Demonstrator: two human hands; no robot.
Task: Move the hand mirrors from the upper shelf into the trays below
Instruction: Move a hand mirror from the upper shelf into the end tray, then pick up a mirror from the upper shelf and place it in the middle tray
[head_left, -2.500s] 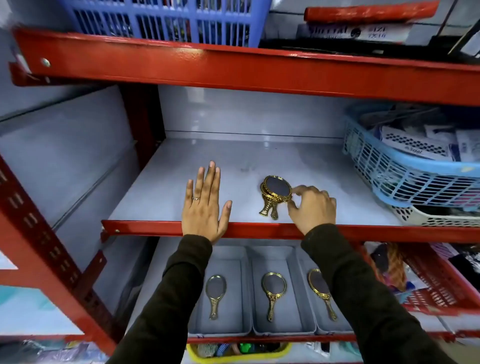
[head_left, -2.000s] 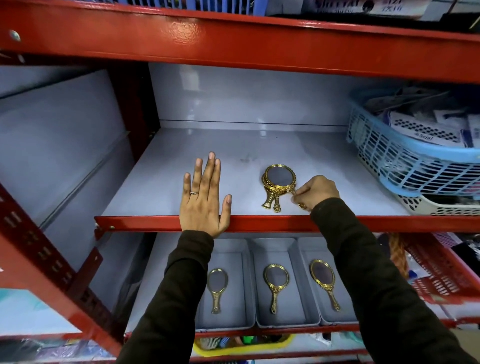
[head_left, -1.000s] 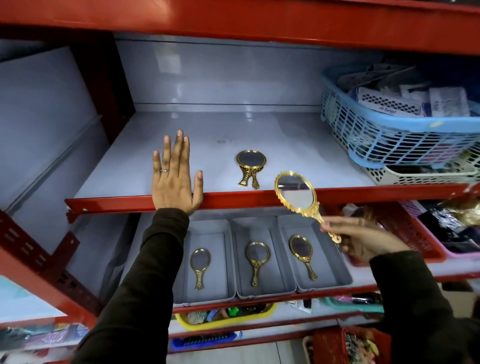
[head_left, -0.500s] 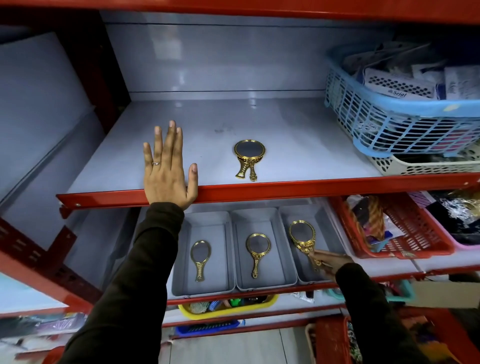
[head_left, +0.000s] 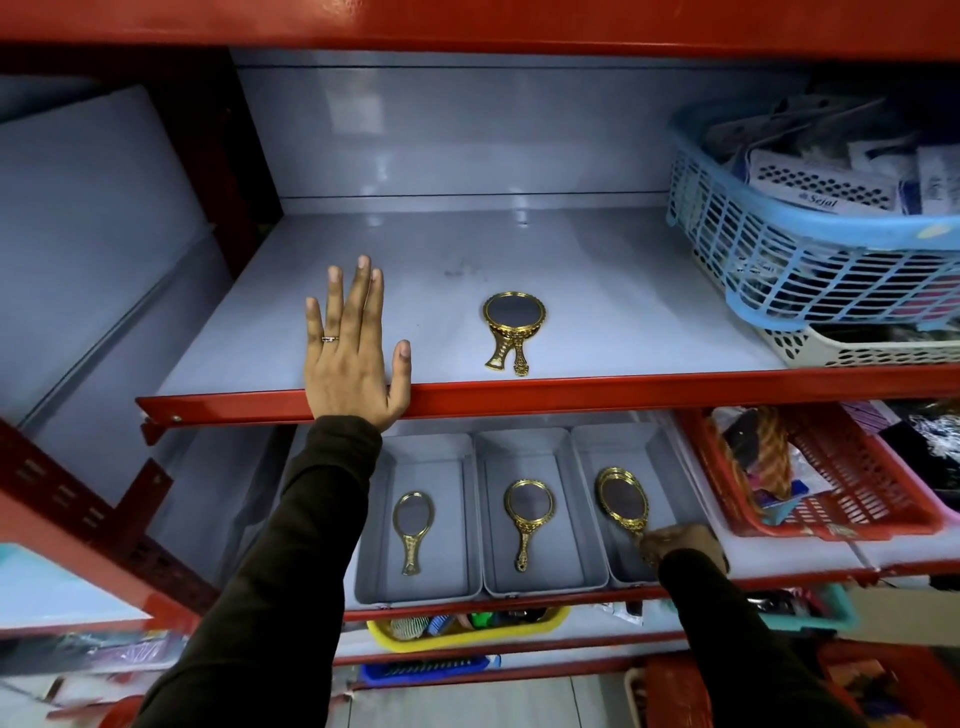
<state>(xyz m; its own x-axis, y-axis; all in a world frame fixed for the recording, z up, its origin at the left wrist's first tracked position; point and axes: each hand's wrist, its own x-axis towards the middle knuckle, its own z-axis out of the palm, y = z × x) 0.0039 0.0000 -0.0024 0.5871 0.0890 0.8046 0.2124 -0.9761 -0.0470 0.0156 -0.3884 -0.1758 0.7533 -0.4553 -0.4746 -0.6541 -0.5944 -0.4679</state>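
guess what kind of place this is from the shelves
Probably a small shop's stockroom or display rack: red metal shelving, baskets of packaged goods, and identical gold hand mirrors sorted into grey trays.

Mirrors (head_left: 514, 322) have shiny gold ornate frames. Shelf (head_left: 597, 291) looks smooth, glossy grey with red painted metal edge. Trays (head_left: 535, 584) matt grey. Basket (head_left: 769, 260) blue plastic lattice.

Dim cool light; soft glare on shelf back panel (head_left: 467, 130); edges bowed, lower corners blurred.
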